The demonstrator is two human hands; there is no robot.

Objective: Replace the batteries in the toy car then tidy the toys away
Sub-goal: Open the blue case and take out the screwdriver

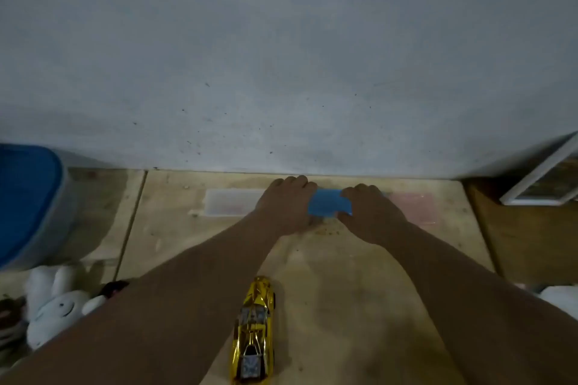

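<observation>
From the head view, both hands reach to the far edge of the pale wooden counter point(359, 275): the left hand point(286, 206) and right hand point(370, 212) each grasp an end of a small blue plastic box point(328, 202). The shiny gold toy car point(254, 331) lies near, untouched. Judging by this, battery replacement has barely begun; the white plush rabbit point(58, 306) at left remains to tidy.

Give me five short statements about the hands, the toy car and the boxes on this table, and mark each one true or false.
1. Both hands, left hand and right hand, hold the blue box. True.
2. The gold toy car lies between the forearms. True.
3. The toy car is in the right hand. False: it lies untouched on the wooden table.
4. A white plush rabbit lies at the left. True.
5. The big blue bin stands on the right. False: it is at the left.
</observation>
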